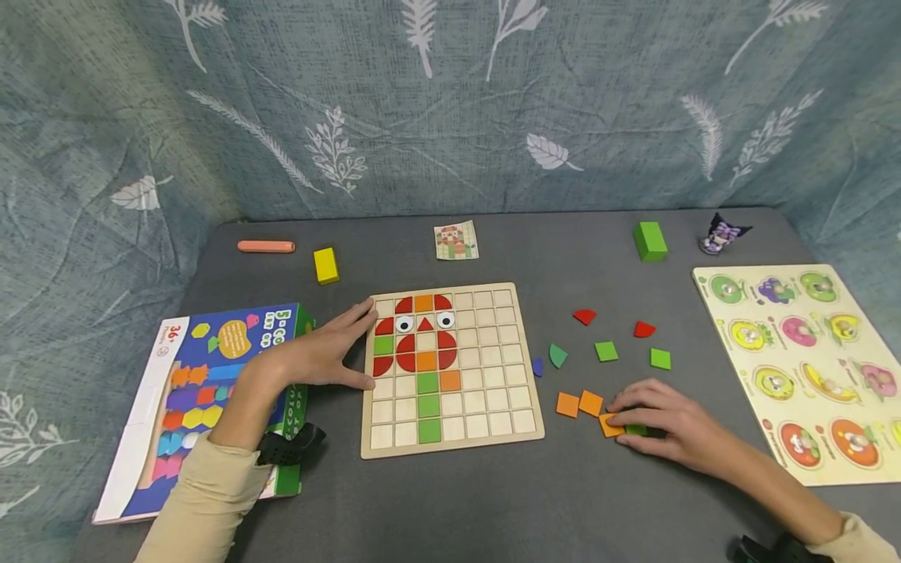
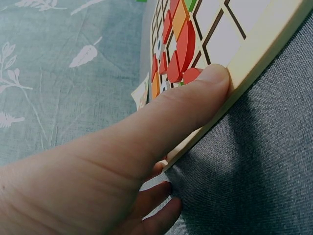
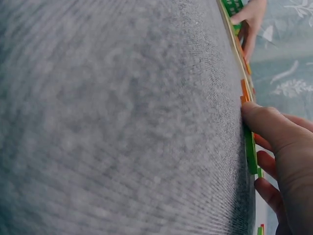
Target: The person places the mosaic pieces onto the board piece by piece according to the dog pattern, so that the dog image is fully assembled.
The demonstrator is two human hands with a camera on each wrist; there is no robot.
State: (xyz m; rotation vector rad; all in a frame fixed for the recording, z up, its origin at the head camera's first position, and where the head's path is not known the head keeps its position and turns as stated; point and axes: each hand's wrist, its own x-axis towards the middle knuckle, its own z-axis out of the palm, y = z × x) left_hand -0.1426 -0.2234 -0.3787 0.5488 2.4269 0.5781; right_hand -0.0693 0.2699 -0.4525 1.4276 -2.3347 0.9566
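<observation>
A wooden grid board [image 1: 486, 407] holds red, orange and green tiles and two eye pieces at its left and middle. Spread along its left edge, my left hand [image 1: 325, 344] has its thumb [image 2: 210, 81] resting on the rim. My right hand [image 1: 669, 422] pinches an orange square tile [image 1: 609, 426] on the table, between thumb and fingers. Partly under that hand lies a green square tile [image 1: 637, 430], seen edge-on as a green strip [image 3: 251, 152] in the right wrist view. Two more orange tiles [image 1: 567, 404] lie to the left.
Loose green squares [image 1: 606, 351], red pieces [image 1: 584, 316], a teal piece [image 1: 558, 356] and a blue piece [image 1: 538, 367] lie right of the board. A pattern card [image 1: 456, 241] is behind it. A toy box [image 1: 211, 391] stands left, a fruit picture board [image 1: 746, 367] right.
</observation>
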